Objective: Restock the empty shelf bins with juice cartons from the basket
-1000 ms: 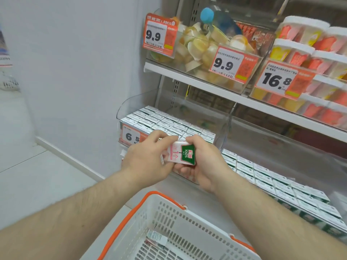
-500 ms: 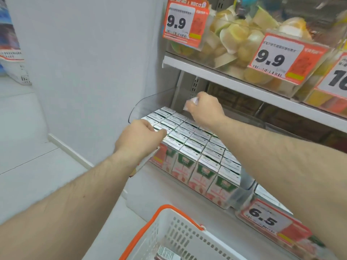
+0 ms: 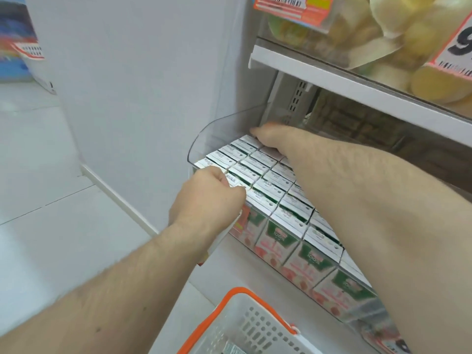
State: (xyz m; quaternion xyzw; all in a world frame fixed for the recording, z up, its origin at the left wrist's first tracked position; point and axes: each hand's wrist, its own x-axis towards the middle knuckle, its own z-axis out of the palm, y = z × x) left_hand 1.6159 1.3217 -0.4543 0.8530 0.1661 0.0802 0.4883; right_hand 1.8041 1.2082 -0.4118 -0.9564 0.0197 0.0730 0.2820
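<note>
Right hand [image 3: 274, 139]: reaching to the far back corner of the clear bin [image 3: 204, 139], fingers lying flat on the carton tops; whether a carton is sitting under the palm cannot be told. Left hand [image 3: 212, 198]: curling its fingers over the bin's front lip, apparently steadying it, gripping no carton. Juice cartons [image 3: 268, 190]: standing upright in tight rows, filling the bin from front to back, their rows running away from the person toward the right hand. Any gap for seating is lying at the rear, nearer the right hand. Basket [image 3: 258, 325]: sitting below, white with orange rim, well apart from both hands. Upper shelf [image 3: 319, 77]: carrying yellow packaged goods.
</note>
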